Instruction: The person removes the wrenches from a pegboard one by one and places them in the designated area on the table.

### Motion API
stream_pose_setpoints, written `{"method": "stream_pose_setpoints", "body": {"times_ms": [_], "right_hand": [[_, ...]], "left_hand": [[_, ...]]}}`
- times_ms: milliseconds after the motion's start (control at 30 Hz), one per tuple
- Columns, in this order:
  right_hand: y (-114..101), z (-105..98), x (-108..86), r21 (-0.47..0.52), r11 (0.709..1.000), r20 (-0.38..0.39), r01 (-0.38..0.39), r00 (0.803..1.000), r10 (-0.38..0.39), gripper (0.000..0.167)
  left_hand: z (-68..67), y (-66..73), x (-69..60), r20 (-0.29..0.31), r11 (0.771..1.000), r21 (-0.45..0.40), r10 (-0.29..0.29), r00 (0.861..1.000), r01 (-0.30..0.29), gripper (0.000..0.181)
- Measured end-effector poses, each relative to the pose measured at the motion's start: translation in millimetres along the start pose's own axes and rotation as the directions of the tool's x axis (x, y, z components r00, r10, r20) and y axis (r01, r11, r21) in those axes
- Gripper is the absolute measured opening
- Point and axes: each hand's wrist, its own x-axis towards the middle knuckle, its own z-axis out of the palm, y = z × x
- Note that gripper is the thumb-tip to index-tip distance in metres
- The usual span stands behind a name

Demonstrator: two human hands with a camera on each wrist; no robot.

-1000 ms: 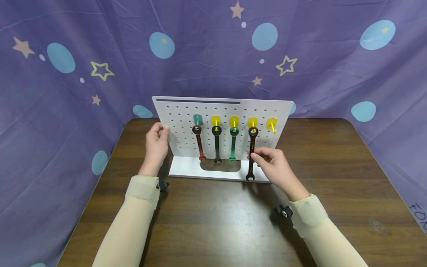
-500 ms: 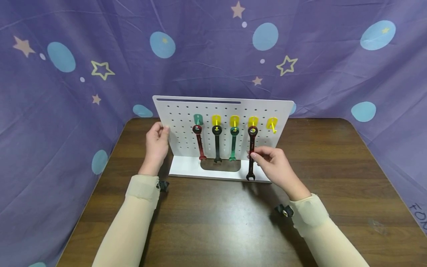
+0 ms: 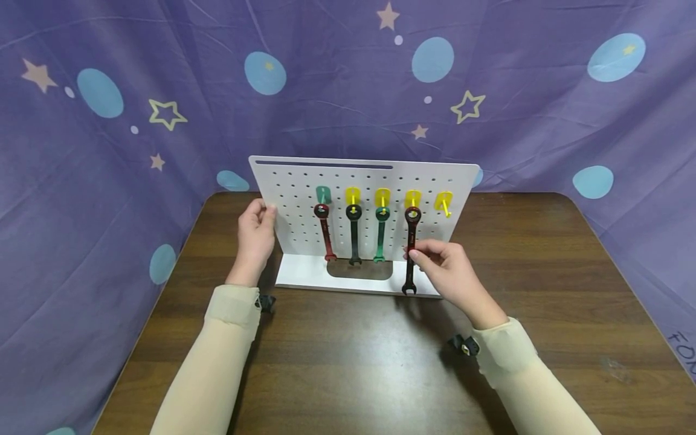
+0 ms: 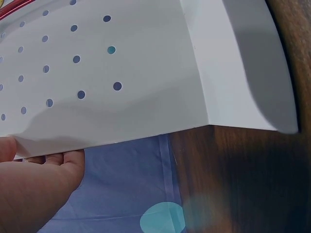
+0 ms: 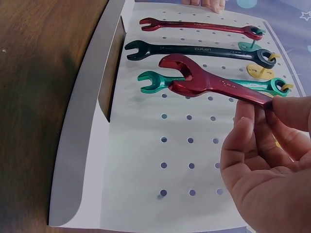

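Presently I see right hand [image 3: 448,267] pinching dark-red wrench [image 3: 411,238] mid-shank, long axis upright, ring end up by yellow hook [image 3: 413,196]; left hand [image 3: 257,234] grips pegboard [image 3: 296,241].

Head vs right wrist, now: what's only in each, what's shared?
Only head: cream fabric sleeves; long dark slot topping the white perforated board.
Only right wrist: lettering on the black metal wrench.
Shared: that board, black wrench, right hand pinching dark-red metal wrench, hanging red metal wrench, green metal wrench, part of left hand, brown wooden table, purple patterned curtain.
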Motion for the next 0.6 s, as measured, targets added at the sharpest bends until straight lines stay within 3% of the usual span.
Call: {"method": "stream_pose_setpoints", "body": {"times_ms": [400, 600], "right_hand": [[2.1, -2.8, -5.3, 0.037, 0.999, -0.002, 0.03, 1.0, -0.03, 0.014], [3.6, -7.1, -9.7, -0.003, 0.999, -0.018, 0.035, 0.999, -0.035, 0.011]], "left_hand": [[-0.4, -1.0, 0.2, 0.002, 1.0, 0.011, -0.001, 1.0, 0.001, 0.021], [-1.9, 0.7, -0.8, 0.009, 1.0, 0.017, -0.006, 1.0, 0.005, 0.021]]}}
